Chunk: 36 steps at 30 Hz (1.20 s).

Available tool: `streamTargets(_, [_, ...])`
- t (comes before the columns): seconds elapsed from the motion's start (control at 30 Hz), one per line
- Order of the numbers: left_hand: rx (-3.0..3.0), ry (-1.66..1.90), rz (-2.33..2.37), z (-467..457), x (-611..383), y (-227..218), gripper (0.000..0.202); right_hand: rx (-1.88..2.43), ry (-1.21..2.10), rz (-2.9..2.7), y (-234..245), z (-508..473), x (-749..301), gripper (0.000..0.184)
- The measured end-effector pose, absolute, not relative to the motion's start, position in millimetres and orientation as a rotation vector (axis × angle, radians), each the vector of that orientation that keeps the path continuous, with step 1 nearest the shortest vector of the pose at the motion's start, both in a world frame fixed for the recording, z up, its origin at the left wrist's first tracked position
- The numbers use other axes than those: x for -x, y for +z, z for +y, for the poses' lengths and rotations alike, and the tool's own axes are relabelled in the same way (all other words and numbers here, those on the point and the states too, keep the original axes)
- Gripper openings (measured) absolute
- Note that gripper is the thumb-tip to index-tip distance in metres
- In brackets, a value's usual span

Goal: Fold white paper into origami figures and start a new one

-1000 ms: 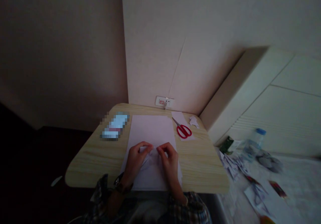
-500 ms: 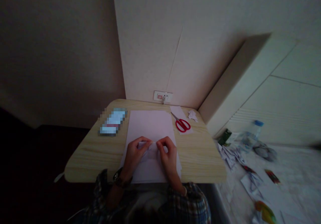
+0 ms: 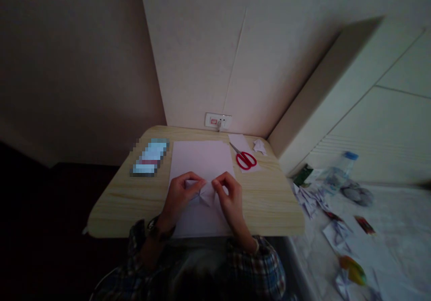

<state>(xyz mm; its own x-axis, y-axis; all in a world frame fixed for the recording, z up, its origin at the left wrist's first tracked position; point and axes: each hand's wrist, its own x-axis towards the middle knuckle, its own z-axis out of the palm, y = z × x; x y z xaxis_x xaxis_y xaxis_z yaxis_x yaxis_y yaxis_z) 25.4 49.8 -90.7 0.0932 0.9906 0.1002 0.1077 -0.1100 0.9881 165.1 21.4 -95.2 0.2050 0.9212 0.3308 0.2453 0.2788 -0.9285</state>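
Now pinching a folded paper (image 3: 202,195) on the near half of the white sheet (image 3: 202,157), left hand (image 3: 180,195) and right hand (image 3: 229,197) both closed on its edges. Seemingly creased into sharper points than a second ago, so further along in folding; hard to confirm in dimness.

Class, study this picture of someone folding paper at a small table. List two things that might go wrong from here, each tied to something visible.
1. The left hand and right hand pinch the small folded paper in dim light, so a crease may land crooked.
2. The loose white sheet underneath reaches the near edge of the table and might slide off.
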Motion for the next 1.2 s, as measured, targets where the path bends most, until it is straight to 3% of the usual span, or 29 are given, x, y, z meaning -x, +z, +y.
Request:
streamTargets(0.27, [-1.289, 1.263, 1.079, 85, -49, -3, 0.022, 1.107, 0.696, -1.361, -1, 70, -192, 0.022])
streamTargets(0.43, [-1.431, 1.295, 1.125, 83, -46, 28, 0.019, 1.016, 0.773, -1.538, 38, 82, -204, 0.023])
streamTargets(0.8, [-1.343, 1.095, 1.277, 44, -39, 41, 0.019, 0.9, 1.105, -1.664, 39, 86, -202, 0.022])
streamTargets(1.2, [-1.28, 0.99, 1.172, 71, 7, 10, 0.023, 1.16, 1.12, -1.526, 20, 72, -155, 0.016])
